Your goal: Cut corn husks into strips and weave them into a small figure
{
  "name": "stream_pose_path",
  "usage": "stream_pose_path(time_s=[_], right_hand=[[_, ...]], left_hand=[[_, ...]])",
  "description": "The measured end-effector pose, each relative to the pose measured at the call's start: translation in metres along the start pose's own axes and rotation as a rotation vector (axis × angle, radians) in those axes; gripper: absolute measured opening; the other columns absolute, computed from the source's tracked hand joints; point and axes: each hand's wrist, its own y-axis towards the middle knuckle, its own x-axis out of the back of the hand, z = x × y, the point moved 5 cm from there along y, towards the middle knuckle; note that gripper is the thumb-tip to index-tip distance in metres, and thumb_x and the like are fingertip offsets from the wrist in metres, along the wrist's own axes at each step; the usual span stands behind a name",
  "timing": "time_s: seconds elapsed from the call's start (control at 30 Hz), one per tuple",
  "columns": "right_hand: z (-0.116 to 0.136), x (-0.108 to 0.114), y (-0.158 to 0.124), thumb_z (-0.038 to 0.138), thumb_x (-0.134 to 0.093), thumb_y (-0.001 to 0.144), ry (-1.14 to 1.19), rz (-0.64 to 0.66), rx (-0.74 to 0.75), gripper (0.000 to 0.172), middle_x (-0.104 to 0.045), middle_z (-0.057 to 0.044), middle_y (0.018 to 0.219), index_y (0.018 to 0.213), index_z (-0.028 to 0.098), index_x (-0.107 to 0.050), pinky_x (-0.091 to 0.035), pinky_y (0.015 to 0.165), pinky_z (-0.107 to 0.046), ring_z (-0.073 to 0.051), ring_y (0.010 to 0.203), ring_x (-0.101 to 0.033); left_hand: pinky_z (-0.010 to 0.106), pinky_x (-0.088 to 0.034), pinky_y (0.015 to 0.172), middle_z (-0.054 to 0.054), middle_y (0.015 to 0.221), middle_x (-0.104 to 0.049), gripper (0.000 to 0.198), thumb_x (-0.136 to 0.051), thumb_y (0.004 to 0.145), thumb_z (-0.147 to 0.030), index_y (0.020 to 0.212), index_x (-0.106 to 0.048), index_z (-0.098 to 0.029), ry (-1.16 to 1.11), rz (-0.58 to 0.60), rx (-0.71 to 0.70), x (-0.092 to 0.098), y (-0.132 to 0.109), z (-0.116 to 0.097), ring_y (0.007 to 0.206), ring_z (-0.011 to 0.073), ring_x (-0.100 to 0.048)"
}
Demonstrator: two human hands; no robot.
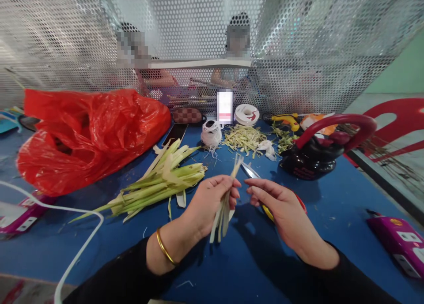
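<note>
My left hand (212, 198) is closed round a small bundle of pale, dry husk strips (217, 222). Their short ends stick up above the thumb, and the longer ends hang below the fingers. Just to the right, my right hand (281, 207) has its thumb and fingertips pressed together, apart from the bundle; anything between them is too small to make out. Scissors (251, 171) with red and yellow handles lie beneath the right hand, partly hidden by it. Left of my hands, a pile of green-yellow corn husks (159, 180) rests on the blue table (212, 273).
A red plastic bag (96, 136) fills the back left. Behind my hands are white string (211, 135), a white spool (247, 114), and cut scraps (245, 138). A black pot with a red handle (308, 158) stands right. A white cable (79, 251) crosses the left side.
</note>
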Motion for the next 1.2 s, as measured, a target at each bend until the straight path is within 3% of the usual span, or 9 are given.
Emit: stream_pose_path(time_s=[0.13,0.23,0.37,0.5,0.7,0.8,1.03,1.2], right_hand=[[0.005,0.003,0.006,0.036,-0.077,0.070,-0.207,-0.057,0.145,0.022,-0.065,0.000,0.064,0.084,0.019,-0.075,-0.047,0.062,-0.031,-0.016,0.060,-0.058],[0.005,-0.001,0.007,0.037,-0.073,0.073,-0.337,-0.041,0.215,0.019,-0.066,-0.001,0.065,0.082,0.021,-0.073,-0.047,0.061,-0.032,-0.018,0.060,-0.060],[0.005,-0.009,0.010,0.037,-0.066,0.080,-0.575,0.077,0.291,0.015,-0.070,-0.002,0.071,0.083,0.024,-0.073,-0.048,0.064,-0.033,-0.020,0.064,-0.063],[0.010,-0.020,0.022,0.032,-0.063,0.083,-0.802,0.173,0.386,0.012,-0.074,-0.003,0.081,0.084,0.025,-0.073,-0.048,0.069,-0.034,-0.022,0.074,-0.066],[0.006,-0.054,0.034,0.031,-0.061,0.085,-0.934,0.286,0.455,0.014,-0.071,-0.004,0.081,0.087,0.023,-0.072,-0.046,0.064,-0.032,-0.019,0.069,-0.063],[0.004,-0.066,0.035,0.030,-0.059,0.087,-0.970,0.333,0.503,0.015,-0.072,-0.003,0.085,0.089,0.025,-0.073,-0.047,0.066,-0.031,-0.019,0.073,-0.065],[0.016,-0.054,0.095,0.024,-0.057,0.085,-1.172,0.098,0.496,0.018,-0.076,-0.007,0.090,0.089,0.023,-0.075,-0.047,0.073,-0.034,-0.024,0.082,-0.067],[0.016,-0.073,0.125,0.024,-0.061,0.084,-1.251,0.027,0.497,0.017,-0.075,-0.006,0.090,0.093,0.022,-0.075,-0.045,0.070,-0.030,-0.022,0.082,-0.067]], left_hand=[[0.016,-0.040,0.045,-0.003,0.057,-0.052,0.013,-0.062,0.085,-0.019,0.075,-0.065,-0.012,-0.116,-0.137,-0.221,0.023,-0.005,-0.042,0.045,0.0046,-0.046],[0.014,-0.036,0.041,-0.005,0.059,-0.049,0.011,-0.058,0.088,-0.015,0.078,-0.063,-0.012,-0.213,-0.201,-0.307,0.046,-0.012,-0.063,0.044,0.0031,-0.042],[0.012,-0.035,0.038,-0.006,0.060,-0.047,0.007,-0.064,0.085,-0.014,0.079,-0.061,-0.012,-0.306,-0.252,-0.339,0.077,-0.018,-0.070,0.042,0.0011,-0.040],[0.012,-0.033,0.037,-0.006,0.061,-0.046,0.007,-0.066,0.083,-0.014,0.079,-0.061,-0.012,-0.382,-0.232,-0.309,0.089,-0.022,-0.068,0.041,0.0007,-0.038],[0.013,-0.031,0.040,-0.006,0.059,-0.047,0.008,-0.067,0.082,-0.018,0.079,-0.064,-0.012,-0.304,-0.200,-0.367,0.082,-0.027,-0.063,0.043,0.0015,-0.037],[0.015,-0.027,0.040,-0.005,0.058,-0.047,0.013,-0.066,0.082,-0.023,0.076,-0.063,-0.012,-0.223,-0.144,-0.235,0.069,-0.023,-0.043,0.042,0.0021,-0.035],[0.020,-0.022,0.041,-0.006,0.053,-0.047,0.018,-0.064,0.081,-0.029,0.072,-0.062,-0.014,-0.102,-0.023,0.056,0.044,-0.021,0.005,0.040,0.0035,-0.033],[0.022,-0.020,0.039,-0.004,0.050,-0.048,0.017,-0.058,0.079,-0.026,0.068,-0.063,-0.014,0.069,0.144,0.174,0.030,-0.024,0.022,0.038,0.0050,-0.033]])
